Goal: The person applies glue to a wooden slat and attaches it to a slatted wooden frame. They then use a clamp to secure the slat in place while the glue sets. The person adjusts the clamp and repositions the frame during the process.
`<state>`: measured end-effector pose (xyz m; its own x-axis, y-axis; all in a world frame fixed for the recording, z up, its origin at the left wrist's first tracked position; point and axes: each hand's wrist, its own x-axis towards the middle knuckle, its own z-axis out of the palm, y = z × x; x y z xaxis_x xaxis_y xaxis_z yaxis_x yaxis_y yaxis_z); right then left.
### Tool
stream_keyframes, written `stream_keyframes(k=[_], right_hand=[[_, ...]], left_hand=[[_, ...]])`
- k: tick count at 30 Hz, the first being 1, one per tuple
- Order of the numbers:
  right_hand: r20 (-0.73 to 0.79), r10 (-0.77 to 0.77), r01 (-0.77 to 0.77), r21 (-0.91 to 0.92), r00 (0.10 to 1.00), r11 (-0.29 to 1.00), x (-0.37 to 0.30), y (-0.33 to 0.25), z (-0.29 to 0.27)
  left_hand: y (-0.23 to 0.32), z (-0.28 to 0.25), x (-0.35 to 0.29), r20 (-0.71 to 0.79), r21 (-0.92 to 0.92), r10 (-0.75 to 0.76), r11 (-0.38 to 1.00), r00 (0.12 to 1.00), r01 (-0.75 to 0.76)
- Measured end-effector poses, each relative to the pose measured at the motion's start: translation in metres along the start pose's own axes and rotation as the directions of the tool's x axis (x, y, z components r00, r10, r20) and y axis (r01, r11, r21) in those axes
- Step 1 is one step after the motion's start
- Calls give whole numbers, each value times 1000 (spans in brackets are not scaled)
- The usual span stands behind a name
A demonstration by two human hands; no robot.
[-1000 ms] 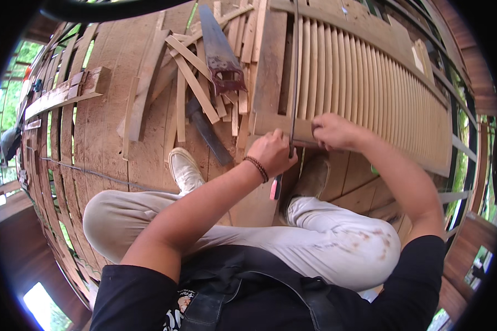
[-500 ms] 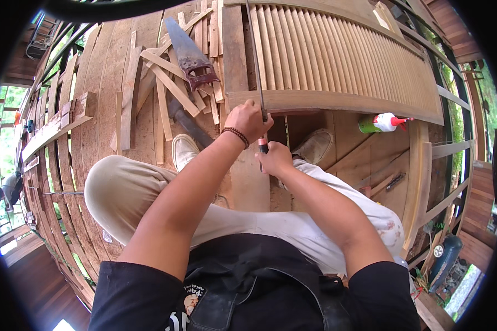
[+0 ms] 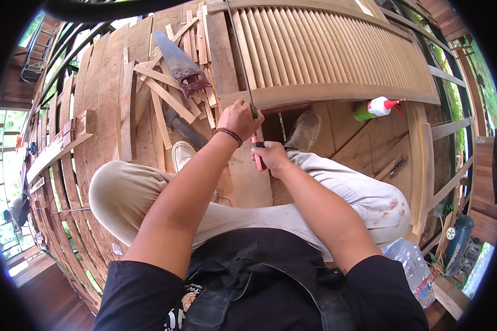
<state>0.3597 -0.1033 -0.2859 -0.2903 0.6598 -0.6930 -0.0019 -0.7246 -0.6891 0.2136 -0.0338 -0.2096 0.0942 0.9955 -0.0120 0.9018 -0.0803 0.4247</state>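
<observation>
A louvered wooden panel [image 3: 326, 52] lies in front of me, its slats framed by flat rails. Along its left end runs the thin metal bar of a long bar clamp [image 3: 239, 47]. My left hand [image 3: 239, 119], with a beaded bracelet at the wrist, is closed around the clamp near the panel's front rail [image 3: 337, 92]. Just below it, my right hand [image 3: 271, 155] grips the clamp's red and black handle [image 3: 259, 157]. The part of the clamp under my left fingers is hidden.
Left of the panel, a handsaw [image 3: 183, 63] lies on a pile of wood strips [image 3: 168, 99]. A green and white bottle with a red nozzle [image 3: 371, 108] stands near the panel's front right. A clear plastic bottle [image 3: 411, 265] is beside my right knee.
My view has shifted slightly, bringing the clear plastic bottle into sight. The right hand has moved a little on the handle, which shows a different side. Both hands still hold the clamp.
</observation>
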Motion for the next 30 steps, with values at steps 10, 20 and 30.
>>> stream_keyframes(k=[10,20,30], right_hand=[[-358,-253,0,-578,899,816,-7,9,43],[-404,-325,-22,-655,855,755,-11,-3,46],[-407,-255,-41,-593,877,804,-21,-15,38]], left_hand=[[-6,-5,2,54,24,2,1000,999,-4],[-11,-2,2,3,-44,46,998,999,-45],[-6,-9,-1,9,-57,65,996,998,-64]])
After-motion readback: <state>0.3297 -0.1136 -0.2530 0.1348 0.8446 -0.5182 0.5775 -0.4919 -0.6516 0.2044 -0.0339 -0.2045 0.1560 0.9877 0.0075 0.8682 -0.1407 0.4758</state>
